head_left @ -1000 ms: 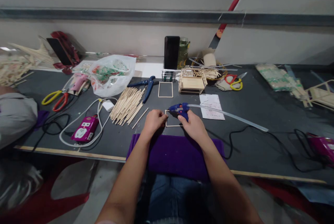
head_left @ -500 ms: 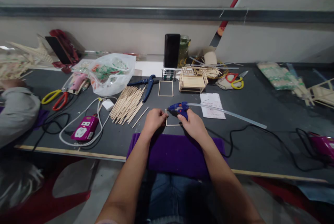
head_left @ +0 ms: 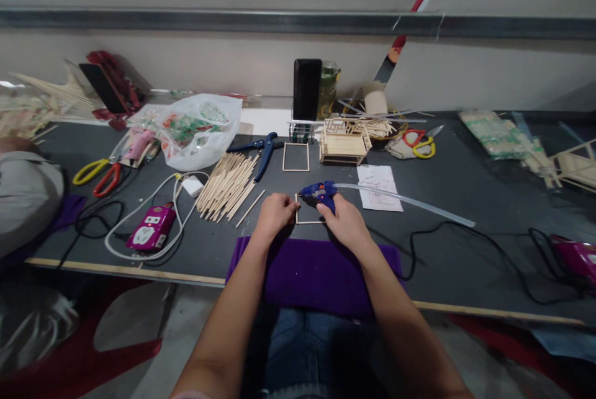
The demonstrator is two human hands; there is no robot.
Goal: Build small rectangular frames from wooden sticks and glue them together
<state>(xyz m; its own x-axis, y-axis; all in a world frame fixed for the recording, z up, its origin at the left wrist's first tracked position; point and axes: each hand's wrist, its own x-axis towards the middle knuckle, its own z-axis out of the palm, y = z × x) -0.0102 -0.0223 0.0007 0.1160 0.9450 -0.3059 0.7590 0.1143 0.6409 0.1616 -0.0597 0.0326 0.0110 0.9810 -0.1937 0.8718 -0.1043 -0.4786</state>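
My right hand point(head_left: 345, 220) is wrapped round a blue hot glue gun point(head_left: 321, 193), and a long clear glue stick point(head_left: 405, 199) trails from its back. The gun's nozzle points left, at the upper left corner of a thin wooden stick frame point(head_left: 310, 223) lying on the table. At that frame's left side, the closed fingers of my left hand point(head_left: 278, 211) pinch the stick. Part of the frame is hidden under the gun and my right hand. Beyond it lies a second square stick frame point(head_left: 296, 170).
Loose wooden sticks point(head_left: 228, 188) lie left of my hands, with blue cutters point(head_left: 265, 157) behind. A small wooden model point(head_left: 343, 147), a paper sheet point(head_left: 379, 188) and scissors point(head_left: 423, 147) sit right. A purple power strip point(head_left: 153, 228) is left; a co-worker's sleeve point(head_left: 30, 200) is at the edge.
My hands and the glue gun hold practically the same position. The co-worker's arm at the left edge has shifted slightly left.
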